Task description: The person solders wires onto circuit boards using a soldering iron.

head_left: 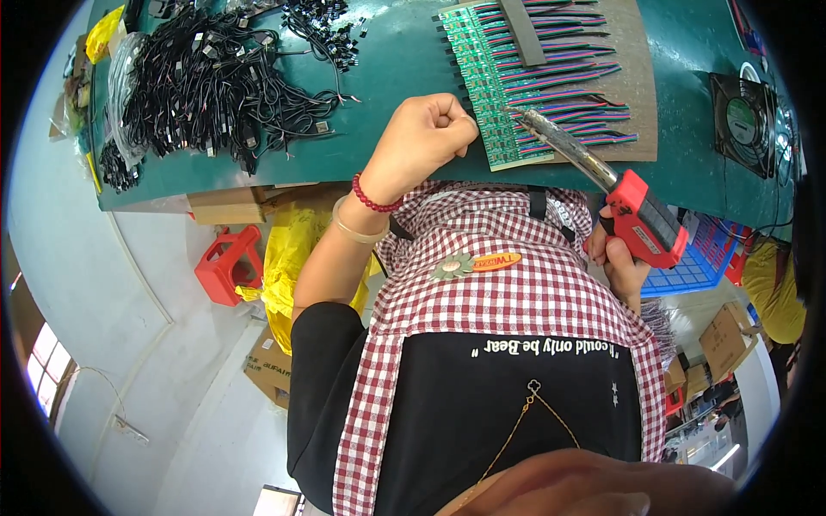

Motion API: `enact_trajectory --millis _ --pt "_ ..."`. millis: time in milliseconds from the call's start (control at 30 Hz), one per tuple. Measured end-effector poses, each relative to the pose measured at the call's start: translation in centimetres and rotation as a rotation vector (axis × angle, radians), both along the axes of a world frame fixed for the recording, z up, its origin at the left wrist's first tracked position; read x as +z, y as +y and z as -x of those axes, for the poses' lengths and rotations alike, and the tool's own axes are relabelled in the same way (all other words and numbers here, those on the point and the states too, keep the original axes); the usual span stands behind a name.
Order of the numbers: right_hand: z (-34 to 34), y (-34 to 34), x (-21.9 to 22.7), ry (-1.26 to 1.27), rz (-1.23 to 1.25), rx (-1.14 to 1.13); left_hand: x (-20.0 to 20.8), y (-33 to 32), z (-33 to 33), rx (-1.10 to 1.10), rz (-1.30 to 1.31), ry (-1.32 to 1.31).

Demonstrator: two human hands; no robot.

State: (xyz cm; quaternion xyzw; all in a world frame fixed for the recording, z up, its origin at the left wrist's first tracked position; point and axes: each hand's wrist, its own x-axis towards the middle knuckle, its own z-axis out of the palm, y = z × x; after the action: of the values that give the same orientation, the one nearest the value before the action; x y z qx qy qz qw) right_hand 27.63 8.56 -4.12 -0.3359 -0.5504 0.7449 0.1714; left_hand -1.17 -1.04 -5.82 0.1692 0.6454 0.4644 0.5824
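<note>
My left hand (422,138) is closed, its fingertips pressed together at the left edge of a panel of small green circuit boards (492,103). Whatever those fingers hold, if anything, is hidden. In my right hand (621,262) is a soldering gun (635,211) with a red and black grip. Its long metal barrel slants up and left, and the tip is over the boards, close to my left hand; contact cannot be made out. Rows of multicoloured flat wires (564,82) run rightward from the panel. A grey bar (522,33) lies across the upper wires.
A brown sheet (639,86) lies under the panel on the green table (396,60). Black cables (224,86) are heaped at the left, with small black parts (331,34) beside them. A black fan (742,125) stands at the right. Below are a red stool (228,267) and blue crate (688,271).
</note>
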Motion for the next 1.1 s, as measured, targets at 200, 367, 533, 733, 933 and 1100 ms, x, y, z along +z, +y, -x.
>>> enact_trajectory --millis 200,367,533,733,933,1100 --pt "-0.1 0.0 -0.1 -0.020 -0.025 -0.007 0.4 0.0 0.0 -0.012 0.036 -0.004" --pt "-0.1 0.2 -0.2 0.003 -0.013 0.002 0.8 -0.2 0.1 -0.028 0.045 0.008" --pt "0.3 0.3 -0.1 0.033 -0.019 -0.023 1.6 -0.4 0.8 -0.141 0.088 0.167" --pt "0.5 0.5 -0.1 0.072 -0.054 -0.063 0.1 0.1 6.0 0.103 0.068 1.459" --pt "0.6 0.6 -0.1 0.178 -0.038 -0.092 -0.8 1.5 7.5 -0.017 0.257 1.677" --pt "0.8 0.5 0.0 0.205 -0.017 -0.144 -0.9 1.4 6.9 -0.024 0.135 1.829"
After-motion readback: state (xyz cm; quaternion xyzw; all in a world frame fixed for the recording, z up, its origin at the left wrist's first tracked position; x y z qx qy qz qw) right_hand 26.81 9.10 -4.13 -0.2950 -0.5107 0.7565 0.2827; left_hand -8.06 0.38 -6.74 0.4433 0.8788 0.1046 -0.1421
